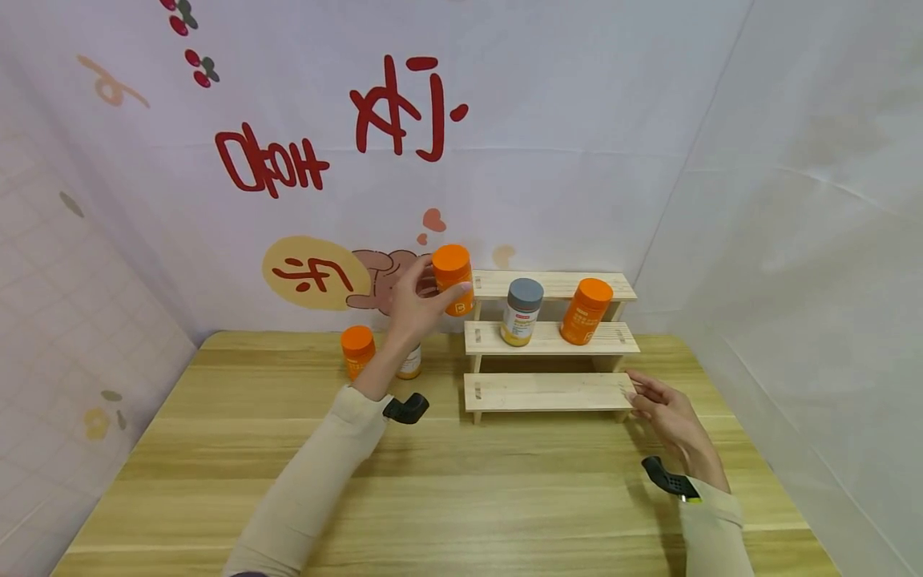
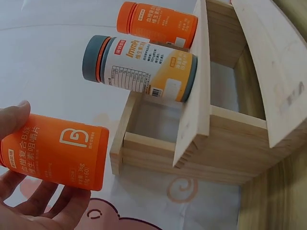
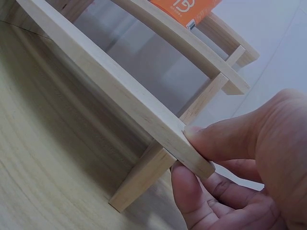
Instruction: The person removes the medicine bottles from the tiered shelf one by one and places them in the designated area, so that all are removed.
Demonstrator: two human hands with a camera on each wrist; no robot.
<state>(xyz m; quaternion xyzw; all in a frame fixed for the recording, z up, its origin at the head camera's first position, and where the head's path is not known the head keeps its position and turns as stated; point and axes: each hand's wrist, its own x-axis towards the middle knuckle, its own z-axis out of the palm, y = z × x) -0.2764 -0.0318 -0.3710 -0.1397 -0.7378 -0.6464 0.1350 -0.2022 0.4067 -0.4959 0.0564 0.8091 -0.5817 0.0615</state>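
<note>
My left hand (image 1: 420, 308) grips an orange supplement bottle (image 1: 456, 282) by its sides, holding it in the air at the left end of the top shelf. In the left wrist view the held orange bottle (image 2: 57, 151) shows its printed label and lies sideways in that view. My right hand (image 1: 669, 417) pinches the right end of the lowest board of a three-step wooden rack (image 1: 548, 391), thumb on top and fingers beneath. On the middle step stand a grey-capped white and yellow bottle (image 1: 522, 312) and another orange bottle (image 1: 586, 312).
Left of the rack, an orange-capped bottle (image 1: 358, 351) stands on the wooden table (image 1: 447, 497). Beside it a white and yellow bottle (image 1: 410, 365) is partly hidden by my left arm. A printed white cloth (image 1: 562, 120) hangs behind, with cloth at both sides.
</note>
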